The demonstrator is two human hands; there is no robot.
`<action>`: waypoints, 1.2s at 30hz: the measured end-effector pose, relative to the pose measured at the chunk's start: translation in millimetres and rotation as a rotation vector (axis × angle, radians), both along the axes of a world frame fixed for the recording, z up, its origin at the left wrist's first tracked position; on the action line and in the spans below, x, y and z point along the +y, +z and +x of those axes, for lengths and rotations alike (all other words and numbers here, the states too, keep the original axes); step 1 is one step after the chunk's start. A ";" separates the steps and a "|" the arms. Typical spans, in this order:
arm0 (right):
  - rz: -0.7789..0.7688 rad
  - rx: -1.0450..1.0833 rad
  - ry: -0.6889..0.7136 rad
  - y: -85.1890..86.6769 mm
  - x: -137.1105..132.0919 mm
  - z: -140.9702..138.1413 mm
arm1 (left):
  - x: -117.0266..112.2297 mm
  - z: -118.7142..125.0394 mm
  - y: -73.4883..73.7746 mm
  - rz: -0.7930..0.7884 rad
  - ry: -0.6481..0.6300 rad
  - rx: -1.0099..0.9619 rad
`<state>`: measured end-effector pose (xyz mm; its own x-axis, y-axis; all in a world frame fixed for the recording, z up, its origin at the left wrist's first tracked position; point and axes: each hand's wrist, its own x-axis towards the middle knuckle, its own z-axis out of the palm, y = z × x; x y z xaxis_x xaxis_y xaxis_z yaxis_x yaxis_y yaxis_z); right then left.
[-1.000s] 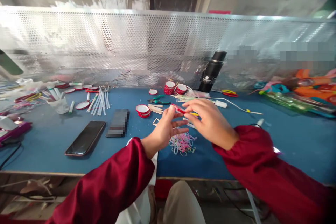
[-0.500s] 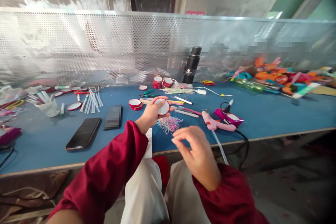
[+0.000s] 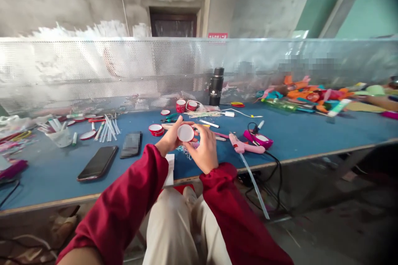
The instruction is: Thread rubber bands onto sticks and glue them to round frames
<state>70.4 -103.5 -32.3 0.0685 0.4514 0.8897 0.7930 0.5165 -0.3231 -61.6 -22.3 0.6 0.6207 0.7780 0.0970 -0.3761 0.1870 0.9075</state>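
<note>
Between both hands is a small toy drum [image 3: 185, 133], its round white face turned toward me and a thin red rim around it. My left hand [image 3: 169, 138] grips it from the left, the thumb up beside the rim. On the opposite side, my right hand [image 3: 206, 149] has its thumb and fingers closed on the drum's right edge. Below the hands lies a heap of pale pink and blue cords [image 3: 185, 152], partly hidden. Just left of my left hand sits a red drum piece [image 3: 156, 130] with a white top.
To the right are a pink glue gun [image 3: 241, 145], its long glue stick hanging past the table edge, and a purple packet [image 3: 258, 139]. Two phones [image 3: 98, 163] lie left. At the back stand a black flask [image 3: 216, 87] and red drums [image 3: 180, 106]. Colourful toys [image 3: 306, 93] lie far right.
My right hand has moved up and left from near the table edge and taken hold of the drum's right side. My left hand keeps its grip. The head view has tilted upward.
</note>
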 end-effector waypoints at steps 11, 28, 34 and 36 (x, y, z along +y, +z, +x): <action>-0.021 -0.031 -0.050 -10.7 19.4 -7.7 | -1.5 1.8 3.2 0.018 0.115 0.168; -0.174 0.079 -0.248 -10.2 17.5 -13.1 | 18.9 -16.7 -4.7 0.935 0.663 0.520; -0.182 0.112 -0.271 -7.0 14.1 -10.3 | 15.0 -13.7 -1.6 0.981 0.649 0.530; -0.183 0.125 -0.271 -7.3 14.3 -9.3 | 14.9 -12.4 -1.4 0.995 0.625 0.517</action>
